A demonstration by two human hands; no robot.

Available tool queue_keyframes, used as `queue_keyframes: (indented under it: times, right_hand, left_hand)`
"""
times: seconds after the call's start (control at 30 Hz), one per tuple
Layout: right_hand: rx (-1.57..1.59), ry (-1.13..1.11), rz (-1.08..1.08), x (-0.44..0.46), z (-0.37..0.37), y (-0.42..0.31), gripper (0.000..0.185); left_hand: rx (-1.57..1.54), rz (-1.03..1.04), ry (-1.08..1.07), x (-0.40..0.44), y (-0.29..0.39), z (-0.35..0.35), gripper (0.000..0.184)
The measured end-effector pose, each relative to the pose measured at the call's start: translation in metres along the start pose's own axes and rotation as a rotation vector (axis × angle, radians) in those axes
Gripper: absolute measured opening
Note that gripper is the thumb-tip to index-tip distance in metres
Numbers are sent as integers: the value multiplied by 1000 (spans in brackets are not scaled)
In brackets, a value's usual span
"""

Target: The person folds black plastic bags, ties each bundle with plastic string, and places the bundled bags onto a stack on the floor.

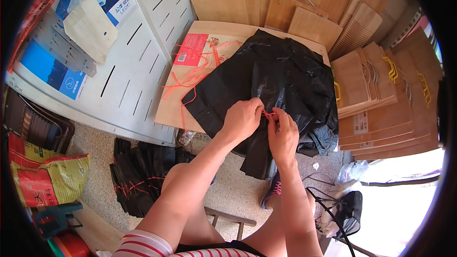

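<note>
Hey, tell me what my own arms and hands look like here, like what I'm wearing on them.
Your left hand and right hand are ungloved, and your forearms are uncovered, with nothing visible around the wrists. On the left arm, a white sleeve with red stripes shows; the right sleeve is out of view.

Your workplace appears to be a shop: cutting boards (pixel 314 28) stacked behind the wooden tabletop (pixel 171 114), slotted shelving (pixel 150 24) left of it.
</note>
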State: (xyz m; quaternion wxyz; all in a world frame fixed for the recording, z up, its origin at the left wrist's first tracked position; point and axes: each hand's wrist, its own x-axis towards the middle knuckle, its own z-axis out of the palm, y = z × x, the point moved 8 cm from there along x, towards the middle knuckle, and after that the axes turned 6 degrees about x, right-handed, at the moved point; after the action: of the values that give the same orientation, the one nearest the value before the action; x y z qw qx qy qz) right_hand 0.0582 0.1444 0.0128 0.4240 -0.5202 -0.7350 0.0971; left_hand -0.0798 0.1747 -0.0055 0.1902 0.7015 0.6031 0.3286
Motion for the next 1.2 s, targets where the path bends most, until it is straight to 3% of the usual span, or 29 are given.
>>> queue_keyframes:
  times: [0.17,0.4,0.73,0.8,0.87,0.93,0.97,1.07,1.1,1.13,1.17,1.2]
  right_hand:
    - [-32,11,-75,-2,1,-7,24]
    - [-8,30,-7,-4,-2,2,27]
    - [-87,0,-38,-4,-3,1,21]
    - [80,18,93,-1,-16,6,22]
    - [22,74,139,1,-33,3,26]
    - [-30,-2,255,-8,-25,26,33]
    - [2,-62,306,-12,-18,36,42]
    - [111,-120,390,-15,-6,51,46]
    - [270,-166,555,-14,-6,51,47]
    - [386,-173,521,-17,4,65,42]
    - [602,-295,617,-13,5,57,33]
    - [743,-251,608,-13,5,55,24]
  left_hand:
    - [76,-85,65,-5,-4,8,12]
    - [-127,-139,193,3,-25,-4,12]
    - [119,-156,238,-3,-24,-17,16]
    - [92,-159,248,-4,-21,-24,14]
    - [-334,-567,40,-11,-41,-10,19]
    - [-566,-691,-82,-17,-46,7,29]
    - [-563,-662,-81,-18,-50,15,37]
    - [-464,-563,-214,-13,-45,29,44]
    - [-631,-479,-240,-11,-32,32,43]
    - [-789,-396,-260,-11,-17,32,42]
    - [-741,-375,-164,-10,-16,25,41]
    - [-688,-358,-66,-11,-14,18,42]
